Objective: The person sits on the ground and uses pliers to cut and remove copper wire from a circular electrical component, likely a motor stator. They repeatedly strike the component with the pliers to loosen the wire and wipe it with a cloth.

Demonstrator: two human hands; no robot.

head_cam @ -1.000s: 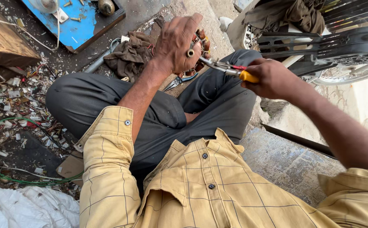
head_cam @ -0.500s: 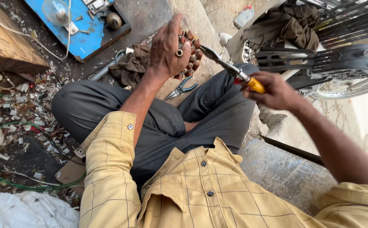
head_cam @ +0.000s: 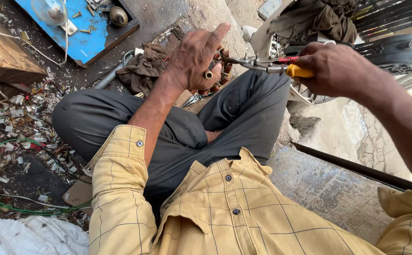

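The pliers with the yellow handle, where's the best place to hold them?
By the yellow handle end, coming from the right, as the right hand does. The pliers lie level with their thin metal tips pointing left into the copper-wound part under the left hand.

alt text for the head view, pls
Seated cross-legged, a person's left hand grips a copper-wound motor part while the right hand works yellow-handled pliers at it; a blue board and scrap litter lie nearby.

Yellow checked shirt (head_cam: pixel 225 208), grey trousers (head_cam: pixel 177 127), yellow-and-red plier handles (head_cam: pixel 295 67), blue board (head_cam: pixel 81 28).
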